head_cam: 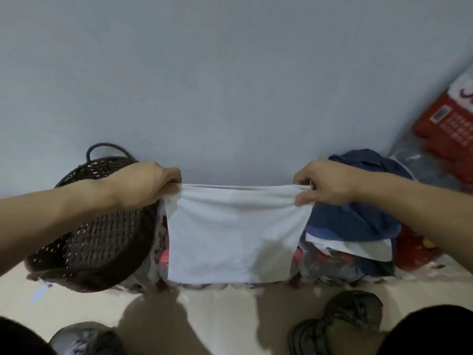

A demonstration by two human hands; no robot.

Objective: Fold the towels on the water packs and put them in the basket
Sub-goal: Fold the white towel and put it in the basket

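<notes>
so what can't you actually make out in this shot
Head view only:
- Water packs: mostly hidden behind the held-up white towel and under the blue towel pile.
- Basket: the left arm crosses its rim; whether anything lies inside is unclear.
- Left hand, right hand: fingertips buried in the towel's bunched corners.
- Red packaging: blurred, cut by the right edge, print unreadable.

White towel (234, 234) btwn hands; dk brown woven basket (97, 254) under left hand (143, 184); navy blue cloth pile (358, 213) below right hand (323, 181); red pack (445, 124) beyond it.
</notes>
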